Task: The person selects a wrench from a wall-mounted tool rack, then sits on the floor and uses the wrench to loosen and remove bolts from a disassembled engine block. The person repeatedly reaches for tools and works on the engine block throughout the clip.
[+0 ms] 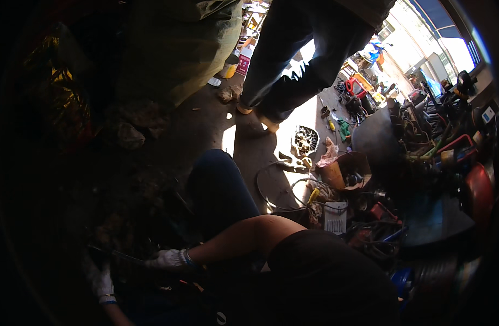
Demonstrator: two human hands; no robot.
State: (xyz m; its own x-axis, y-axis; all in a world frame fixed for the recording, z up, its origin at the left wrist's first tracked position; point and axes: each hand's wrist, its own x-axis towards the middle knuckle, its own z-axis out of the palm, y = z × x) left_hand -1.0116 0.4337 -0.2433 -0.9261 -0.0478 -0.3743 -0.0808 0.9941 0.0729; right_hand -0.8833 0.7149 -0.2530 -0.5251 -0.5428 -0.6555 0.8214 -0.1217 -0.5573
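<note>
Both my hands wear white gloves and sit low on the left in deep shadow. My right hand (167, 259) reaches leftward from my bare forearm, and its fingers seem closed on the end of a thin dark rod (119, 254) that runs off to the left. Just below the rod's far end is my left hand (101, 281); its fingers are too dark to read. My knee in dark blue trousers (219, 190) rises just behind the right hand. What the rod touches is hidden in the dark.
Another person in dark trousers (293, 54) stands at the top centre. A big green sack (179, 49) stands beside them. A wire hoop (276, 187), a yellow-handled tool (313, 194), a cardboard box of parts (344, 174) and piled scrap machinery (440, 146) fill the right.
</note>
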